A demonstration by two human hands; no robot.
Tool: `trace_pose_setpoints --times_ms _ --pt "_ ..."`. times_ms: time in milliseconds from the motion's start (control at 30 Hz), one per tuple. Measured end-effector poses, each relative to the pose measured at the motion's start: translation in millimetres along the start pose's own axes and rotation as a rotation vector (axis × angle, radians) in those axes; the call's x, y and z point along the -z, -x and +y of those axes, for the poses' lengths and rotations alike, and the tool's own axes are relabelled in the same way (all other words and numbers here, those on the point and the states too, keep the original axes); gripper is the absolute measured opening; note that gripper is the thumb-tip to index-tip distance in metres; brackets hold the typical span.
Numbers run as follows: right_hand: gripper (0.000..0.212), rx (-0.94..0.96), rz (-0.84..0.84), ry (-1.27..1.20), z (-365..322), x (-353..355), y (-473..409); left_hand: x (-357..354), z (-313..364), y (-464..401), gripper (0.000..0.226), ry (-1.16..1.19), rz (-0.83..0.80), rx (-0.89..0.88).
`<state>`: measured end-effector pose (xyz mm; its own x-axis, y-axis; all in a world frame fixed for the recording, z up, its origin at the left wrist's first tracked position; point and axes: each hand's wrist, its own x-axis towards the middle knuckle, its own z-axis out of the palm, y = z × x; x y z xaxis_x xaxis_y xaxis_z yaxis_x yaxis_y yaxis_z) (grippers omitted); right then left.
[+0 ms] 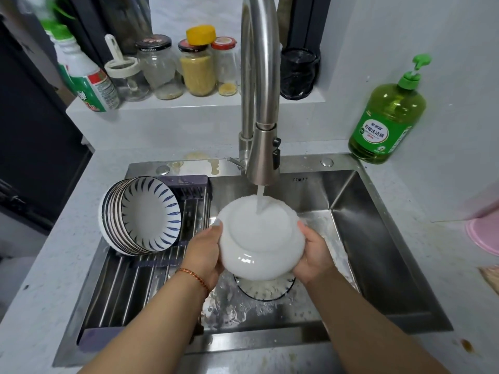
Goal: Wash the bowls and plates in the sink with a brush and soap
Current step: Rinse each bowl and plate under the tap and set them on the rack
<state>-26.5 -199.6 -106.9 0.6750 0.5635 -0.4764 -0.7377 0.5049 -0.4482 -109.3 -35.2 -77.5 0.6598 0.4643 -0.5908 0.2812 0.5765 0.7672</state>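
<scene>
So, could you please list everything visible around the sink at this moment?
white bowl: one, white, upside down under the running tap, held over the sink
patterned bowls: a stack, white with blue strokes, on edge on the rack
rack: one, steel bars, across the sink's left side
sink: one, steel
tap: one, steel, running
soap bottle: one, green, counter back right
jars: several, glass, ledge behind
left hand: grips the bowl's left rim
right hand: grips its right rim
</scene>
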Motion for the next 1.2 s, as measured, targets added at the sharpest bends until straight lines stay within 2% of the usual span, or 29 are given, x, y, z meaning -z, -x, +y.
trace_pose_setpoints --times_ms 67,133,233,333,400,533,633,700,767,833,867,900,933,1033,1200 --pt "0.039 -0.009 0.013 0.100 -5 -9 -1 9 -6 -3 0.023 -0.134 0.058 0.028" --pt "0.038 -0.010 0.027 0.223 -11 -17 0 15 -8 -5 0.015 -0.270 0.085 0.006" --pt "0.033 0.085 0.028 0.421 -15 -28 5 12 3 -3 0.012 -0.320 0.100 -0.040" --pt "0.018 0.215 0.086 0.807 -7 -37 16 0 20 1 0.020 -0.156 0.017 0.048" --pt "0.019 0.262 0.090 1.171 3 -40 25 -8 26 1 0.033 -0.050 -0.029 0.140" --pt "0.028 0.408 -0.150 1.561 26 -45 39 -24 32 3 0.044 0.225 -0.147 0.257" --pt "0.038 0.479 -0.251 1.781 32 -48 41 -22 29 6 0.027 0.301 -0.159 0.250" --pt "0.045 0.456 -0.323 1.858 32 -48 40 -15 26 7 0.024 0.309 -0.174 0.244" --pt "0.045 0.311 -0.428 1.773 31 -52 37 -8 21 8 0.027 0.340 -0.212 0.266" --pt "0.044 0.167 -0.471 1.641 32 -59 28 -7 15 11 0.015 0.418 -0.262 0.265" --pt "0.045 0.157 -0.480 1.661 32 -62 21 -8 13 14 0.011 0.455 -0.291 0.236" --pt "0.047 0.176 -0.481 1.734 30 -63 13 -9 11 16 0.014 0.472 -0.317 0.207" --pt "0.048 0.205 -0.474 1.837 28 -64 6 -8 9 19 0.027 0.460 -0.339 0.175" --pt "0.053 0.281 -0.403 2.151 19 -58 -10 -5 7 21 0.077 0.401 -0.354 0.095" --pt "0.060 0.218 -0.231 2.377 2 -42 -4 3 16 18 0.089 0.339 -0.230 0.005"
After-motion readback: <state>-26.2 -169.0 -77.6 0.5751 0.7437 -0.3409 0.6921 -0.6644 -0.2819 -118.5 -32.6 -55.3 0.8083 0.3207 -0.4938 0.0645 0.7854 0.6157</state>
